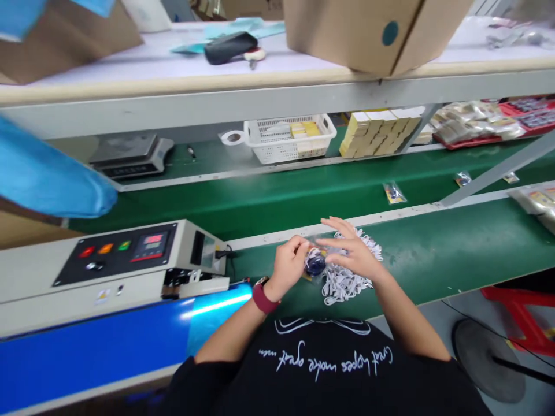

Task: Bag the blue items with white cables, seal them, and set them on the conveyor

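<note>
My left hand (pixel 289 264), with a dark red band at the wrist, pinches the upper edge of a small clear bag (pixel 315 263). A dark blue round item and something white show inside the bag. My right hand (pixel 353 251) is spread just to the right of the bag, fingers apart, holding nothing. Under and beside it lies a pile of white cables (pixel 344 284) on the green table (pixel 433 248).
A sealing machine (pixel 130 260) with a blue belt stands left. Behind, a green conveyor (pixel 269 190) carries small bagged items (pixel 393 193). Beyond it are a white basket (pixel 286 151), stacked cards (pixel 377 136) and a scale (pixel 134 155). A raised shelf (pixel 260 95) holds cardboard boxes (pixel 342 34).
</note>
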The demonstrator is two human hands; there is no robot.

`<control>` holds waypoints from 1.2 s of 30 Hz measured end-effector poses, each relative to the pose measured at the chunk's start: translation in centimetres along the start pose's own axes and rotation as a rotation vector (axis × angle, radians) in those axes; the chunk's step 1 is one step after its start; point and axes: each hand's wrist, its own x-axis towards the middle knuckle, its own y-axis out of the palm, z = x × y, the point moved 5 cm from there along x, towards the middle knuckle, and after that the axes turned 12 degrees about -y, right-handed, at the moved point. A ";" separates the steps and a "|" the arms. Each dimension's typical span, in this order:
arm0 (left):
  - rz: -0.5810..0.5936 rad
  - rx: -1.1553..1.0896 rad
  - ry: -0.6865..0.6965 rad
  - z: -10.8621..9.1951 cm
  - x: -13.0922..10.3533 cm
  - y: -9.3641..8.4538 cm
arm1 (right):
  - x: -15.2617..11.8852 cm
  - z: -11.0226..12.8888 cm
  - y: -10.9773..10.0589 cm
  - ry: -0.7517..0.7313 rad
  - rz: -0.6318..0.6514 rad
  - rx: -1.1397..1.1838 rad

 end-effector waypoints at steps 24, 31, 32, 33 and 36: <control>-0.312 -0.340 -0.127 7.6 -11.0 -13.5 | 1.1 6.9 15.5 0.265 -0.514 0.793; -0.277 -0.819 -0.241 9.9 -12.0 -14.5 | 1.5 7.4 19.0 0.498 -0.557 1.182; -0.338 -0.720 -0.180 9.7 -12.3 -15.2 | 1.6 7.7 19.1 0.480 -0.565 1.160; -0.409 -0.596 -0.110 9.5 -12.6 -15.9 | 1.8 8.0 19.1 0.448 -0.573 1.115; -0.551 -0.320 0.000 9.3 -13.6 -17.4 | 2.4 9.1 19.5 0.381 -0.544 0.993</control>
